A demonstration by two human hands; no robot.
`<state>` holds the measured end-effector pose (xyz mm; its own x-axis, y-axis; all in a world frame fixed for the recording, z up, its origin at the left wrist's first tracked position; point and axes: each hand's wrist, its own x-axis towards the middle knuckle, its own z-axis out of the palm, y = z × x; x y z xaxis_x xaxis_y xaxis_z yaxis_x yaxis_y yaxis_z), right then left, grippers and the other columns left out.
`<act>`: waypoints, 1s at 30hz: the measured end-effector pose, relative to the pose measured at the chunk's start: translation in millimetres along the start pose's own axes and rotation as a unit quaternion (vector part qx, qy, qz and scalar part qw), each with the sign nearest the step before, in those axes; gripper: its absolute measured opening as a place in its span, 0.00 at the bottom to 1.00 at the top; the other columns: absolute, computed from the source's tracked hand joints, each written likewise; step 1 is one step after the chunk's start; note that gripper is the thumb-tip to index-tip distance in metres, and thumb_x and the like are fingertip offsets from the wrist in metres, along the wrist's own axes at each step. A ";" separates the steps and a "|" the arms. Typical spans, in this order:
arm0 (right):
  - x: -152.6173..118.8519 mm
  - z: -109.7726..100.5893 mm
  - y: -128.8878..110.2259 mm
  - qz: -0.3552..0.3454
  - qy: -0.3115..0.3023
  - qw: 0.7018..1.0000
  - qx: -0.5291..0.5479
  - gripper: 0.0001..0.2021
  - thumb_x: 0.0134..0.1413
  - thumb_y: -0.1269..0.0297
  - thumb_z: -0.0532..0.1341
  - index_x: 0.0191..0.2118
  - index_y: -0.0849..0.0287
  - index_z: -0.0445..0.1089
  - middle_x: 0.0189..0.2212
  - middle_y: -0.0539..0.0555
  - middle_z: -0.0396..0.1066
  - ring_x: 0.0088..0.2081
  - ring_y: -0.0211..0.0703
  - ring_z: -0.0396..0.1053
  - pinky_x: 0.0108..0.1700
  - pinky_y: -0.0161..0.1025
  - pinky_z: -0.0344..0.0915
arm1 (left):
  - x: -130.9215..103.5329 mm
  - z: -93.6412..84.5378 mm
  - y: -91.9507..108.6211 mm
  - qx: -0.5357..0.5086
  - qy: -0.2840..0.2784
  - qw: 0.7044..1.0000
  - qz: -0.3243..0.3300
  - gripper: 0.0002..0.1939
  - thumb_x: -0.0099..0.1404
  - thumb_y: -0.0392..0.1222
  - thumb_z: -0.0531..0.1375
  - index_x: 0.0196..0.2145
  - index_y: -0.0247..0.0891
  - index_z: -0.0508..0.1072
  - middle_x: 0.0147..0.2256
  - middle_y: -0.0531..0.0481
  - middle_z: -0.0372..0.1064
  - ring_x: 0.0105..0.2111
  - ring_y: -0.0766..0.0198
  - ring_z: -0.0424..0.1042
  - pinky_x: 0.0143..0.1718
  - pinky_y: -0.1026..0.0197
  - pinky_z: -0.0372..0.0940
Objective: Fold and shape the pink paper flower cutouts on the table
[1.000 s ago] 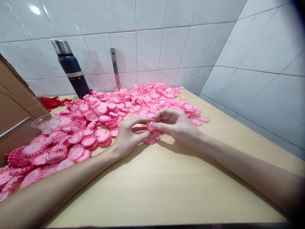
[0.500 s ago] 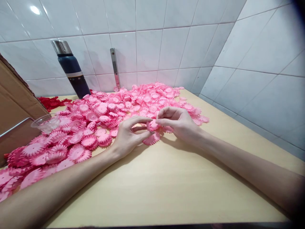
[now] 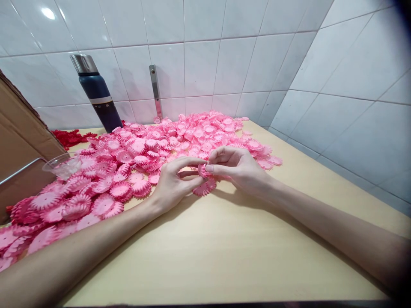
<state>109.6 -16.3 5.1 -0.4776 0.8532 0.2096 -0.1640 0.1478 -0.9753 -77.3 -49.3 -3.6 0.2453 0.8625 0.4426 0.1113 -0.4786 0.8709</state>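
**Both hands closed on 1 pink flower above the table**

Clock positions are read from the held flower. The pale wooden table [image 3: 224, 252] lies bare at 6 o'clock. The left hand [image 3: 173, 182], at 8 o'clock, grips the pink flower [image 3: 203, 171] between thumb and fingers. The right hand [image 3: 242, 171], at 3 o'clock, pinches the same flower's right side by thumb and fingertip. Just below it, at 6 o'clock, loose petal discs [image 3: 203, 188] rest on the table. A pink pile [image 3: 138, 145] sweeps from 8 o'clock through 12 to 3. Toward 9 o'clock: a clear plastic cup [image 3: 54, 164] and a cardboard box [image 3: 22, 128]. Farther off, red pieces [image 3: 72, 137] between 9 and 10, a dark blue bottle [image 3: 102, 100] at 10, a metal strip [image 3: 154, 90] near 11, on the tiled wall [image 3: 202, 64].
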 end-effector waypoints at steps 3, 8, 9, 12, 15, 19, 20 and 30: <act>-0.4 0.2 0.0 0.004 0.001 1.000 0.008 0.11 0.43 0.64 0.71 0.33 0.58 0.71 0.29 0.52 0.75 0.32 0.43 0.74 0.32 0.39 0.70 | -0.2 0.2 -0.1 0.002 0.001 1.000 0.001 0.14 0.56 0.33 0.65 0.43 0.35 0.75 0.42 0.46 0.74 0.42 0.59 0.76 0.47 0.54 0.73; -0.1 -0.8 0.1 0.000 0.005 1.000 0.006 0.10 0.43 0.66 0.70 0.32 0.58 0.70 0.27 0.51 0.74 0.29 0.39 0.72 0.29 0.35 0.66 | -0.3 0.6 -1.1 0.002 -0.002 1.000 0.001 0.14 0.57 0.33 0.64 0.43 0.35 0.76 0.42 0.45 0.73 0.42 0.59 0.75 0.49 0.53 0.72; 0.3 -1.2 0.3 -0.002 0.009 1.000 -0.001 0.09 0.43 0.66 0.70 0.32 0.58 0.70 0.27 0.50 0.74 0.29 0.39 0.72 0.28 0.35 0.66 | -0.3 0.6 -1.2 -0.001 -0.001 1.000 0.002 0.14 0.57 0.34 0.64 0.43 0.35 0.76 0.43 0.45 0.73 0.42 0.59 0.75 0.49 0.53 0.72; 2.1 -3.1 1.3 -0.014 0.032 0.999 -0.038 0.08 0.44 0.67 0.69 0.31 0.59 0.70 0.26 0.50 0.72 0.27 0.37 0.69 0.26 0.34 0.63 | -0.4 0.7 -1.2 -0.008 0.008 1.000 0.009 0.14 0.56 0.34 0.65 0.42 0.35 0.76 0.41 0.46 0.73 0.41 0.60 0.75 0.49 0.53 0.72; 3.9 -4.6 2.1 -0.021 0.074 0.994 -0.074 0.07 0.44 0.67 0.68 0.30 0.60 0.70 0.23 0.48 0.69 0.22 0.33 0.64 0.22 0.32 0.59 | -0.6 1.0 -1.0 -0.013 0.018 1.000 0.016 0.14 0.56 0.36 0.65 0.42 0.36 0.76 0.41 0.46 0.73 0.42 0.60 0.74 0.48 0.53 0.72; 5.7 -4.0 1.5 -0.035 0.136 0.985 -0.097 0.06 0.41 0.69 0.67 0.28 0.60 0.69 0.23 0.48 0.69 0.20 0.31 0.62 0.20 0.32 0.57 | -1.0 1.4 -1.3 -0.013 0.029 0.999 0.027 0.14 0.55 0.36 0.66 0.41 0.37 0.76 0.42 0.47 0.72 0.42 0.61 0.74 0.47 0.55 0.72; 6.0 -3.7 1.6 -0.037 0.148 0.983 -0.101 0.06 0.40 0.70 0.66 0.27 0.60 0.68 0.23 0.48 0.69 0.20 0.31 0.62 0.20 0.32 0.57 | -1.1 1.4 -1.4 -0.012 0.030 0.999 0.028 0.14 0.56 0.36 0.66 0.41 0.37 0.76 0.42 0.47 0.72 0.42 0.61 0.74 0.47 0.55 0.72; 8.2 -11.4 4.4 -0.108 0.229 0.953 -0.167 0.03 0.44 0.69 0.64 0.27 0.59 0.69 0.26 0.51 0.69 0.28 0.38 0.66 0.28 0.36 0.63 | -2.1 1.7 0.6 -0.006 0.042 0.999 0.011 0.14 0.55 0.38 0.66 0.41 0.36 0.76 0.43 0.46 0.73 0.42 0.60 0.74 0.47 0.55 0.73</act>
<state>114.8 -3.0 1.7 -0.0253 0.9020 0.4309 0.1050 0.4311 -0.8962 -76.2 -51.7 -4.3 0.1657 0.8625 0.4781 0.0953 -0.4965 0.8628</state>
